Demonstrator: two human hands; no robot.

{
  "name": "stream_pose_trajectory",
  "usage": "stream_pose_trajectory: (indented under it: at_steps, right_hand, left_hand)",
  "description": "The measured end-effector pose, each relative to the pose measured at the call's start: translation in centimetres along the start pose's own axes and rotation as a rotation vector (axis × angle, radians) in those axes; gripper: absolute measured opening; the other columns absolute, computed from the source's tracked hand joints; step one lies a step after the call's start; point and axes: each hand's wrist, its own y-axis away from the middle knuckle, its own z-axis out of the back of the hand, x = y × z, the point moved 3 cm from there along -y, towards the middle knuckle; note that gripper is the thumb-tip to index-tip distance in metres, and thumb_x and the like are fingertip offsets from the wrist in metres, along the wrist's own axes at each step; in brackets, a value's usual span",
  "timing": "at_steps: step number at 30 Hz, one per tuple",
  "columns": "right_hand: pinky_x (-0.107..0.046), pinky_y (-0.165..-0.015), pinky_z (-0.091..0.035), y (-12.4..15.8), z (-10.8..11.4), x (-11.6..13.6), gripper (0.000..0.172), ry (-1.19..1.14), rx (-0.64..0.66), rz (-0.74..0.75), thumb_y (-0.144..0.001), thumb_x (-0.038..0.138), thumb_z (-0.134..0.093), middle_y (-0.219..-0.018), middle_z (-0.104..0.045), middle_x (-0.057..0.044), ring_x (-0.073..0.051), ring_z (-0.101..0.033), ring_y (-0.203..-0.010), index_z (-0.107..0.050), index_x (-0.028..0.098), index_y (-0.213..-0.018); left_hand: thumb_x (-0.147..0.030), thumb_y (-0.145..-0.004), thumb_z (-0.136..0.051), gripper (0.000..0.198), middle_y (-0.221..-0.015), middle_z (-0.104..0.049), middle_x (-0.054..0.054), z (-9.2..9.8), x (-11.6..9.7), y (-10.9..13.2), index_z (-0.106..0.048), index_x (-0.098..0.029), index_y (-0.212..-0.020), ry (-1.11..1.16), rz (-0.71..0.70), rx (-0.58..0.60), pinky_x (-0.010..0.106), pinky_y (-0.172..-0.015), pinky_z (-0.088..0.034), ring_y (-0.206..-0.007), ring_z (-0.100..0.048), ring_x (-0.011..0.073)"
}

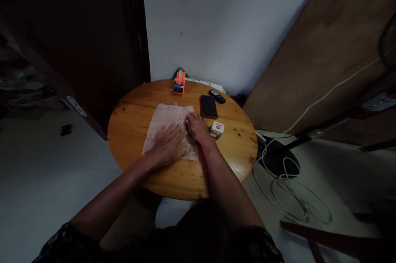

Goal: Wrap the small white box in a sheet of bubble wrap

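A sheet of pinkish bubble wrap lies flat on the round wooden table. My left hand rests palm down on the middle of the sheet, its fingers stretched out. At the sheet's right edge lies my right hand, also palm down with the fingers extended. Just right of that hand stands a small white and brown box with a red mark on top. Beyond it, a dark tablet-like item with a red edge lies flat.
An orange tape dispenser stands at the table's far edge, and a black handset lies at the back right. A white wall rises behind. Coiled white cable and a dark stand base are on the floor to the right.
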Motion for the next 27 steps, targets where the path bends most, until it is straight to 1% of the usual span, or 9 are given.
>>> stream_pose_trajectory:
  at_steps: [4, 7, 10, 13, 17, 20, 22, 25, 27]
  right_hand:
    - [-0.044, -0.111, -0.036, 0.0, 0.1, -0.1, 0.046, -0.011, -0.006, -0.001, -0.103, 0.026, -0.033, -0.153, -0.049, -0.012, -0.028, -0.046, -0.136, -0.051, 0.015, -0.143]
    - [-0.045, -0.112, -0.037, -0.1, 0.1, -0.2, 0.047, -0.021, -0.016, 0.002, -0.102, 0.026, -0.034, -0.154, -0.047, -0.013, -0.029, -0.048, -0.135, -0.049, 0.014, -0.145]
    - [-0.044, -0.111, -0.038, -0.1, 0.5, -0.1, 0.047, -0.033, -0.023, -0.004, -0.101, 0.023, -0.035, -0.153, -0.048, -0.014, -0.029, -0.049, -0.135, -0.050, 0.012, -0.143]
    - [-0.042, -0.112, -0.039, 0.0, 1.7, 0.4, 0.044, -0.035, -0.028, -0.003, -0.098, 0.019, -0.038, -0.150, -0.051, -0.015, -0.029, -0.049, -0.134, -0.056, 0.011, -0.138]
    - [-0.046, -0.108, -0.043, 0.8, 4.4, 0.6, 0.038, -0.047, -0.064, 0.021, -0.095, 0.023, -0.048, -0.149, -0.052, -0.013, -0.031, -0.050, -0.133, -0.063, 0.018, -0.130]
    - [-0.050, -0.109, -0.041, 2.1, 6.3, -0.7, 0.041, -0.057, -0.075, 0.068, -0.091, 0.029, -0.059, -0.151, -0.050, -0.013, -0.033, -0.049, -0.135, -0.062, 0.020, -0.131]
    - [-0.051, -0.110, -0.040, 3.2, 7.1, -2.4, 0.054, -0.062, -0.073, 0.069, -0.085, 0.031, -0.067, -0.152, -0.048, -0.014, -0.034, -0.048, -0.136, -0.057, 0.019, -0.137]
    - [-0.053, -0.105, -0.043, 4.7, 7.0, -5.4, 0.072, -0.056, -0.014, -0.066, -0.076, 0.031, -0.075, -0.145, -0.055, -0.018, -0.037, -0.055, -0.127, -0.051, 0.017, -0.142]
    - [-0.049, -0.096, -0.047, 5.3, 6.3, -7.2, 0.068, -0.070, 0.020, -0.175, -0.071, 0.027, -0.077, -0.132, -0.064, -0.017, -0.036, -0.062, -0.115, -0.056, 0.018, -0.135]
  left_hand:
    - [-0.056, -0.091, -0.051, 0.071, -0.166, -0.024, 0.016, -1.4, -0.9, -0.5, -0.038, -0.024, -0.153, 0.031, -0.001, 0.044, 0.068, -0.120, -0.011, -0.154, -0.015, 0.0420]
    - [-0.065, -0.087, -0.055, 0.081, -0.166, -0.022, 0.018, -1.6, -1.0, -0.5, -0.037, -0.024, -0.154, 0.012, 0.002, 0.037, 0.071, -0.118, -0.008, -0.153, -0.014, 0.0441]
    - [-0.071, -0.084, -0.054, 0.086, -0.166, -0.023, 0.019, -1.7, -1.0, -0.4, -0.038, -0.025, -0.154, 0.008, 0.006, 0.014, 0.072, -0.117, -0.008, -0.153, -0.015, 0.0448]
    - [-0.075, -0.082, -0.053, 0.088, -0.166, -0.024, 0.017, -1.8, -1.1, -0.5, -0.038, -0.026, -0.154, 0.029, 0.012, -0.005, 0.072, -0.117, -0.009, -0.152, -0.016, 0.0449]
    - [-0.078, -0.079, -0.054, 0.094, -0.164, -0.026, 0.020, -1.7, -1.2, -0.6, -0.039, -0.022, -0.153, 0.035, 0.012, -0.019, 0.071, -0.118, -0.009, -0.152, -0.016, 0.0447]
    - [-0.075, -0.080, -0.056, 0.091, -0.164, -0.027, 0.020, -1.3, -1.4, -0.4, -0.041, -0.022, -0.152, 0.043, 0.014, -0.015, 0.072, -0.117, -0.009, -0.152, -0.016, 0.0452]
    - [-0.072, -0.082, -0.056, 0.087, -0.164, -0.027, 0.019, -1.0, -1.5, -0.2, -0.041, -0.023, -0.152, 0.053, 0.010, -0.005, 0.073, -0.117, -0.009, -0.152, -0.016, 0.0449]
    - [-0.070, -0.083, -0.056, 0.086, -0.165, -0.025, 0.018, -0.9, -1.6, -0.1, -0.040, -0.023, -0.153, 0.052, 0.009, 0.009, 0.074, -0.117, -0.009, -0.153, -0.015, 0.0445]
    - [-0.072, -0.082, -0.056, 0.087, -0.165, -0.025, 0.019, -1.0, -1.5, -0.1, -0.041, -0.024, -0.153, 0.046, 0.017, 0.014, 0.074, -0.116, -0.008, -0.152, -0.016, 0.0454]
